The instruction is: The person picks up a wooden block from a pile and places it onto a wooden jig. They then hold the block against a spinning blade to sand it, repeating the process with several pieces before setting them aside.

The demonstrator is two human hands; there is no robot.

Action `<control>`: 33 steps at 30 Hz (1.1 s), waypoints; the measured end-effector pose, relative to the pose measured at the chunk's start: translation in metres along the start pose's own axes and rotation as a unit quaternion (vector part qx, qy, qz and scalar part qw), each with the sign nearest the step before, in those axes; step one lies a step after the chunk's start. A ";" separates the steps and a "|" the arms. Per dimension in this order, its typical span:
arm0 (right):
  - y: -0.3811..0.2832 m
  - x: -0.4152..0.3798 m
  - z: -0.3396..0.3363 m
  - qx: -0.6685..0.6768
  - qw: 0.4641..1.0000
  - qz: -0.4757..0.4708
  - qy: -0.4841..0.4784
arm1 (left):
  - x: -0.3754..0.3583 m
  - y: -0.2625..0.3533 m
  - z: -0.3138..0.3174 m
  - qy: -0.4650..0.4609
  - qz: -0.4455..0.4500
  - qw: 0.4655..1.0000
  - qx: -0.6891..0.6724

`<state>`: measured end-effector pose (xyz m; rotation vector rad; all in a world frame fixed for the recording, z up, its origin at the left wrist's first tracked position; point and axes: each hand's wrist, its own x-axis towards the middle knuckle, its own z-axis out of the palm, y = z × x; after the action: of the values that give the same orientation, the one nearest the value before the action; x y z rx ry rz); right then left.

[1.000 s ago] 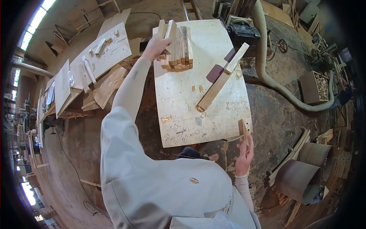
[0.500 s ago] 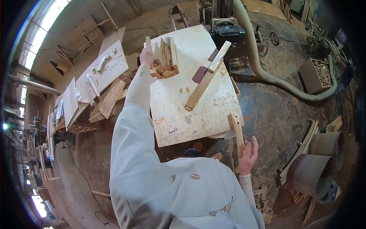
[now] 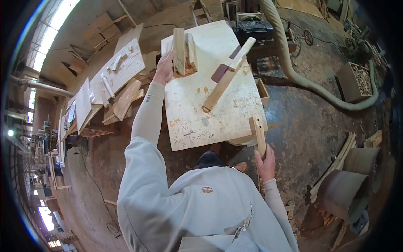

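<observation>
At the far left of the pale plywood board (image 3: 176, 126), my left hand (image 3: 165, 67) is closed on a light wooden piece (image 3: 179, 50). That piece stands up beside a stack of similar pieces (image 3: 191, 54). My right hand (image 3: 265, 163) grips the near end of a wooden piece (image 3: 260, 136) with dark holes, at the board's near right corner. Between the hands, a longer jointed wooden piece (image 3: 222, 90) lies diagonally over a dark reddish strip (image 3: 219, 73).
On the left is a side bench (image 3: 121, 63) with wood offcuts. A motor (image 3: 255, 27) and a ribbed hose (image 3: 289, 77) are behind and right. A box of wood scraps (image 3: 352, 82) and curved sheets (image 3: 342, 191) stand at the right.
My left hand has shifted slightly, and the wooden piece at it now stands in front of the stack. My right hand, open before, has closed around the near end of its piece.
</observation>
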<state>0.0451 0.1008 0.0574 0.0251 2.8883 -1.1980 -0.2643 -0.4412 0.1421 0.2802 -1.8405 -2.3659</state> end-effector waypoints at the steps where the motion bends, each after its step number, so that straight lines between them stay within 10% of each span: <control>1: -0.010 0.004 0.000 0.012 0.998 0.042 -0.041 | 0.007 -0.009 0.013 0.015 0.012 1.000 -0.003; 6: -0.017 0.011 0.013 -0.023 0.991 0.124 -0.045 | 0.054 -0.069 0.065 -0.067 -0.048 0.992 -0.098; 14: -0.031 0.018 0.025 -0.094 0.979 0.179 -0.017 | 0.074 -0.134 0.180 0.092 -0.119 0.949 -0.276; 22: -0.021 0.019 0.038 -0.111 0.975 0.192 0.003 | 0.060 -0.163 0.135 -0.011 -0.128 0.989 0.068; 24: -0.026 0.020 0.039 -0.122 0.972 0.199 0.008 | 0.062 -0.166 0.106 -0.088 0.215 0.839 0.492; 26: -0.030 0.021 0.040 -0.115 0.972 0.203 0.006 | 0.072 -0.145 0.107 -0.103 0.232 0.817 0.518; 28: -0.030 0.023 0.039 -0.111 0.974 0.200 0.008 | 0.094 -0.130 0.117 -0.118 0.413 0.640 0.637; 33: -0.031 0.022 0.041 -0.132 0.968 0.211 0.003 | 0.164 -0.132 0.131 -0.270 0.327 0.602 0.677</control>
<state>0.0228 0.0507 0.0500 0.6044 2.8106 -0.7378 -0.4518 -0.3201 0.0351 -0.9361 -2.8480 -0.1894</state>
